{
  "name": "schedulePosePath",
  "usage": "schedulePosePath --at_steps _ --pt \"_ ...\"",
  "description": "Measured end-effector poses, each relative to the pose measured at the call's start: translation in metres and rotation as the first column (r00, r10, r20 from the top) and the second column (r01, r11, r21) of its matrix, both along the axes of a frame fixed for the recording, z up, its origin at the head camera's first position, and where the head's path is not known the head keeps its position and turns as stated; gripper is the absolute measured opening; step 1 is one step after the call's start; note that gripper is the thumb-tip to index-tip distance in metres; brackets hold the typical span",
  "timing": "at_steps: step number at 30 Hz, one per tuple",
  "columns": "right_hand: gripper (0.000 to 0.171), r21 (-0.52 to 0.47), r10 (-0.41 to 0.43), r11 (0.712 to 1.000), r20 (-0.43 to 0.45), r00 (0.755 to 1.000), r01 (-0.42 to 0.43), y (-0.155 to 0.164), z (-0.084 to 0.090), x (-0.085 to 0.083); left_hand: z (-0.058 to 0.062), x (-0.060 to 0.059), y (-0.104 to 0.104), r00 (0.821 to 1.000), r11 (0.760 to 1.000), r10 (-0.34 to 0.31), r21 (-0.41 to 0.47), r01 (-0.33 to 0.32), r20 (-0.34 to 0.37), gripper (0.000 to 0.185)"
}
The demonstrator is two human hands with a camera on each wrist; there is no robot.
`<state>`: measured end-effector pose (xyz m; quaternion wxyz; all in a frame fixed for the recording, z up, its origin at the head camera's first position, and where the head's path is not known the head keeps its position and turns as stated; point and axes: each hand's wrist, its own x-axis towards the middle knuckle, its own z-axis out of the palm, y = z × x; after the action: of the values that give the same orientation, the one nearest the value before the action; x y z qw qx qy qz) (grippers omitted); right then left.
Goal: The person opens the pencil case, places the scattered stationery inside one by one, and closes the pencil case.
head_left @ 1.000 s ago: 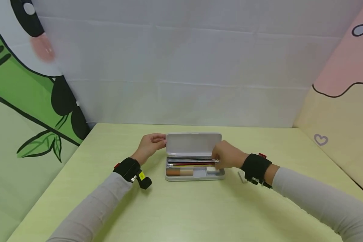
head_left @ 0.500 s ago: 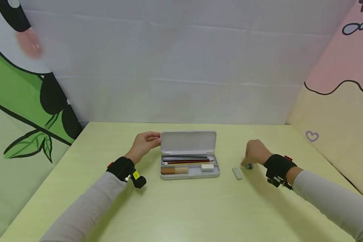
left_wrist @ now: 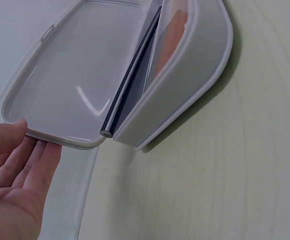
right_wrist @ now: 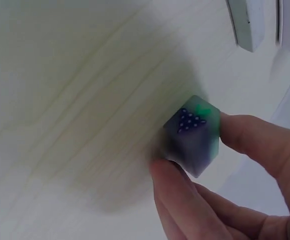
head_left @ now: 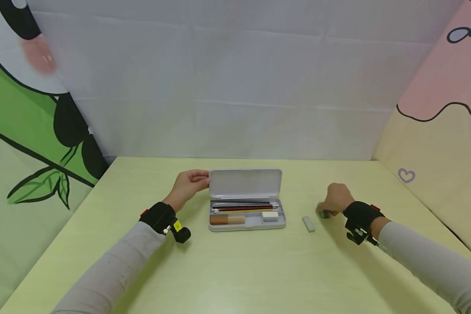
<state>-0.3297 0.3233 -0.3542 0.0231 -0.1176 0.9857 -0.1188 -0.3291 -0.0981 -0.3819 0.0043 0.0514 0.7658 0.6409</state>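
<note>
Pinching a small greenish cube eraser with a purple grape print point(right_wrist: 193, 134) between thumb and fingers point(right_wrist: 254, 137), my right hand point(head_left: 336, 199) sits low over the pale yellow-green desk point(head_left: 235, 270), at about 3 o'clock from the open white plastic pencil case point(head_left: 246, 218). The cube is clamped at the fingertips, close to the desk; I cannot tell whether it touches the surface. A grey rectangular eraser point(head_left: 308, 223) lies loose on the desk between that hand and the case.

My left hand point(head_left: 187, 185) is at the case's 10 o'clock corner, thumb over and straight fingers point(left_wrist: 32, 162) under the edge of the raised white lid point(left_wrist: 80, 75), propping it open. Inside lie a row of dark and red pencils point(head_left: 244, 206), an orange-and-tan block point(head_left: 226, 220) and a white eraser point(head_left: 270, 215).

My worry is the grip: only the cube's corners are held, so I judge it could twist and skip away. If the left fingers slide off, the lid may drop shut.

No brand or lettering is legible; the only marking is the grape picture.
</note>
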Motion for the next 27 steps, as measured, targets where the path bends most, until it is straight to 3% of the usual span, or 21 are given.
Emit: schedulePosePath --at_steps 3,6,10,16,21,27 --pt "0.035 0.04 -0.008 0.999 -0.018 1.0 0.008 0.0 0.0 -0.003 0.001 -0.001 0.0 1.0 1.0 -0.003 -0.005 0.003 -0.002 0.039" --pt "0.026 -0.001 0.004 1.0 -0.003 1.0 -0.004 -0.003 0.002 -0.004 0.001 -0.002 0.0 1.0 1.0 -0.003 -0.007 0.003 -0.001 0.039" --pt "0.016 -0.133 0.074 0.988 -0.004 0.997 -0.073 -0.013 0.007 -0.006 0.001 -0.001 0.0 1.0 1.0 0.0 -0.008 0.0 0.007 0.039" --pt "0.022 -0.19 0.2 0.96 -0.06 0.978 -0.208 -0.043 0.015 -0.01 0.001 0.001 0.0 1.0 1.0 0.006 -0.006 -0.006 0.002 0.038" --pt "0.019 -0.21 0.329 0.919 -0.06 0.942 -0.334 -0.07 0.018 -0.009 -0.001 0.001 0.0 1.0 1.0 0.006 -0.01 -0.006 0.012 0.039" --pt "0.016 -0.154 0.472 0.862 -0.106 0.875 -0.484 -0.096 0.023 -0.007 -0.002 0.0 0.001 1.0 0.999 0.027 -0.029 -0.027 0.008 0.039"
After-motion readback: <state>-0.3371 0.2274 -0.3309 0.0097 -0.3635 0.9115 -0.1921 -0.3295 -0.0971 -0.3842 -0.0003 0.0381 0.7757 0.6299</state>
